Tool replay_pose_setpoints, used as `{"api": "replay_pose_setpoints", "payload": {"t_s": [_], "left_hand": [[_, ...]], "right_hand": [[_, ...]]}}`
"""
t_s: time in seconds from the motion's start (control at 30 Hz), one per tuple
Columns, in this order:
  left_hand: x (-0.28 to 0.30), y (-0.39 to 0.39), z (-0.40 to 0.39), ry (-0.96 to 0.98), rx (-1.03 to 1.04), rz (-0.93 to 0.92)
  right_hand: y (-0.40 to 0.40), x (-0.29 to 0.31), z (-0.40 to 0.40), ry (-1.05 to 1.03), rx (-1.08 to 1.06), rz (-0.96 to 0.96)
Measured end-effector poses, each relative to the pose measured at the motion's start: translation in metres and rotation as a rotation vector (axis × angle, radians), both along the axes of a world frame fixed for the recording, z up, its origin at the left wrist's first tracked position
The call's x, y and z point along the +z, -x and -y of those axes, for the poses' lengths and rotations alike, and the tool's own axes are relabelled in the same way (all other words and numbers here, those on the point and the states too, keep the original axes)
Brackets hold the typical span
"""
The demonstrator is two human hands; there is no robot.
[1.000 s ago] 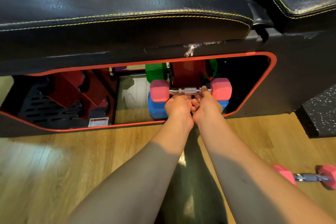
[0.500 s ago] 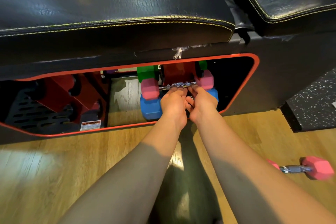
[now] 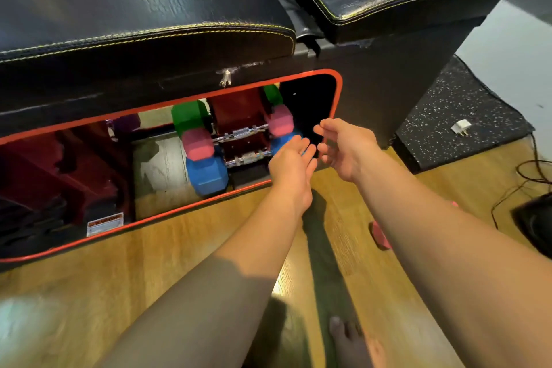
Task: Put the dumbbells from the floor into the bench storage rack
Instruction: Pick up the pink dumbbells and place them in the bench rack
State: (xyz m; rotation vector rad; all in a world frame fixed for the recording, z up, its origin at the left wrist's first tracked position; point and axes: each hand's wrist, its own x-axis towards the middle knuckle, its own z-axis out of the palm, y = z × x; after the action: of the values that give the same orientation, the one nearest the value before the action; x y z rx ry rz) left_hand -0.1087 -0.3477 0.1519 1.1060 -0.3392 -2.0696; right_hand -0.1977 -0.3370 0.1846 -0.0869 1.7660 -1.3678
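Note:
A pink dumbbell rests on the red rack inside the bench's orange-rimmed opening, above a blue dumbbell and below a green one. My left hand and my right hand hover just outside the opening, to the right of the rack. Both are open and hold nothing. A second pink dumbbell lies on the wooden floor, mostly hidden behind my right forearm.
The black padded bench overhangs the opening. The left half of the compartment holds an unfilled red rack. A speckled black mat with a white plug lies at the right, with cables and a dark object. My foot is below.
Both hands let go of the pink dumbbell's handle after setting it on the rack, and pulled back to the right with fingers spread. The camera swung right.

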Motion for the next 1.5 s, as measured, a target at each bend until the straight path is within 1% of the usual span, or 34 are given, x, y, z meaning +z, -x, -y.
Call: {"api": "replay_pose_setpoints", "payload": {"t_s": [0.13, 0.23, 0.33, 0.4, 0.47, 0.57, 0.7, 0.77, 0.87, 0.93, 1.1, 1.23, 1.33, 1.4, 1.5], "left_hand": [[0.000, 0.016, -0.033, 0.030, -0.123, -0.022], [-0.003, 0.026, -0.060, 0.030, -0.207, 0.010], [-0.008, 0.039, -0.085, 0.062, -0.307, 0.064], [-0.013, 0.048, -0.100, 0.134, -0.409, 0.131], [-0.022, 0.056, -0.111, 0.281, -0.520, 0.276], [-0.043, 0.069, -0.117, 0.569, -0.695, 0.541], [-0.072, 0.083, -0.119, 0.759, -0.935, 0.735], [-0.088, 0.088, -0.120, 0.897, -1.080, 0.832], [-0.108, 0.101, -0.119, 1.104, -1.251, 1.061], [-0.121, 0.111, -0.119, 1.139, -1.316, 1.149], [-0.154, 0.139, -0.122, 1.175, -1.401, 1.193], [-0.173, 0.164, -0.124, 1.238, -1.430, 1.200], [-0.182, 0.170, -0.124, 1.317, -1.467, 1.239], [-0.184, 0.169, -0.122, 1.350, -1.472, 1.244], [-0.184, 0.155, -0.113, 1.329, -1.492, 1.208]], "right_hand": [[0.036, 0.027, -0.035, -0.011, 0.092, -0.154], [0.058, 0.035, -0.071, -0.096, 0.159, -0.294], [0.073, 0.026, -0.115, -0.161, 0.201, -0.328], [0.081, 0.012, -0.144, -0.193, 0.189, -0.314], [0.088, -0.008, -0.168, -0.229, 0.154, -0.299], [0.098, -0.044, -0.194, -0.281, 0.077, -0.266], [0.102, -0.096, -0.211, -0.289, -0.021, -0.206], [0.104, -0.120, -0.214, -0.325, -0.006, -0.194], [0.113, -0.148, -0.212, -0.395, 0.081, -0.243], [0.117, -0.162, -0.210, -0.418, 0.121, -0.297], [0.124, -0.193, -0.202, -0.390, 0.174, -0.352], [0.120, -0.205, -0.199, -0.288, -0.012, -0.221], [0.120, -0.200, -0.202, -0.220, -0.074, -0.077], [0.120, -0.196, -0.203, -0.206, -0.096, -0.048], [0.105, -0.190, -0.201, -0.222, -0.041, -0.052]]}}
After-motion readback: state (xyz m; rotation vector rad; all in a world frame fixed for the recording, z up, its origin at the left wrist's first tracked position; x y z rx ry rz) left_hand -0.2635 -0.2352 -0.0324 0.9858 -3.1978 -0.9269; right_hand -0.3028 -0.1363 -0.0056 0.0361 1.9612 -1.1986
